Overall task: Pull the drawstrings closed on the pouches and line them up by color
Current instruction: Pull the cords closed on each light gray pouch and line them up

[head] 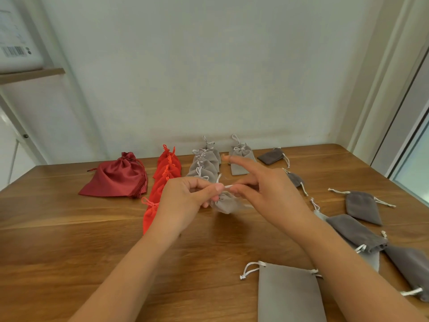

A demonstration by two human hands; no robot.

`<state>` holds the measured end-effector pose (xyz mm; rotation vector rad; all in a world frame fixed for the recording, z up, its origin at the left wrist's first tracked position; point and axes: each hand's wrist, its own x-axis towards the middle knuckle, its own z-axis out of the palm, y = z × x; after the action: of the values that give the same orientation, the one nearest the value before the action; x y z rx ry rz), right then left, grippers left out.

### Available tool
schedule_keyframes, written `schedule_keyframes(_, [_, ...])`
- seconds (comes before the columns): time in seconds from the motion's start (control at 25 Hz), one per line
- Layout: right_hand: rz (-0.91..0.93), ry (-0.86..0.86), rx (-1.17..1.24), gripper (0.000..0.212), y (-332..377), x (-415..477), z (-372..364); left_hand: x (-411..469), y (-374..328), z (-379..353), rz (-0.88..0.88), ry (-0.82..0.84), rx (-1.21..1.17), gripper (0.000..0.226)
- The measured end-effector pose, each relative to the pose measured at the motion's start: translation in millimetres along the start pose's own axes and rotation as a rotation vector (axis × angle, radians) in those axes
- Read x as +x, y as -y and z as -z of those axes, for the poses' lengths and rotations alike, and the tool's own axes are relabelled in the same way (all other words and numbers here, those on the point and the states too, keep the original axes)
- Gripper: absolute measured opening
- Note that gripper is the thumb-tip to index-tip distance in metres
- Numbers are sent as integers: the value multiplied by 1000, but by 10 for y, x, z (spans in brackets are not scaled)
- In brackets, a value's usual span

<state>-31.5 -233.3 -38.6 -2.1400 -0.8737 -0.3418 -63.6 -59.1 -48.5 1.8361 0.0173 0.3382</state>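
Both hands hold a small light grey pouch (226, 203) just above the table middle. My left hand (185, 201) pinches its white drawstring (227, 186) between thumb and forefinger. My right hand (267, 191) pinches the same string from the other side, with the index finger stretched out. Behind them runs a column of bright red pouches (166, 173) and a column of light grey pouches (205, 163), cinched shut. A large dark red satin pouch (118, 178) lies at the left.
Another light grey pouch (241, 159) lies behind the hands. Several dark grey pouches (362, 206) lie loose along the right side of the wooden table (69, 228). A large light grey pouch (287, 296) lies flat near the front edge. A wall stands close behind.
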Motion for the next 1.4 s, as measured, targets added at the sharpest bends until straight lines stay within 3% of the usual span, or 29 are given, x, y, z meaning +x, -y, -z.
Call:
schedule_keyframes(0.12, [6, -7, 35, 35, 14, -16, -31, 17, 29, -5, 54, 4, -86, 15])
schedule_keyframes(0.24, [-35, -38, 124, 33, 44, -29, -67, -10, 18, -44, 65, 28, -183, 12])
schedule_keyframes(0.48, [-55, -147, 45, 23, 80, -31, -152, -46, -14, -90, 97, 85, -249, 21])
schedule_keyframes(0.84, [-45, -161, -29, 17, 57, -33, -234, -81, -7, -118, 233, 74, -295, 18])
schedule_keyframes(1.12, [177, -254, -95, 21, -54, -4, -353, -36, 56, -118, 339, 24, -416, 15])
schedule_keyframes(1.24, [179, -258, -75, 20, -108, 27, -335, -33, 48, -103, 367, 81, -540, 7])
schedule_keyframes(1.4, [265, -219, -167, 26, -165, 44, -214, -77, 9, -102, 179, 121, -272, 17])
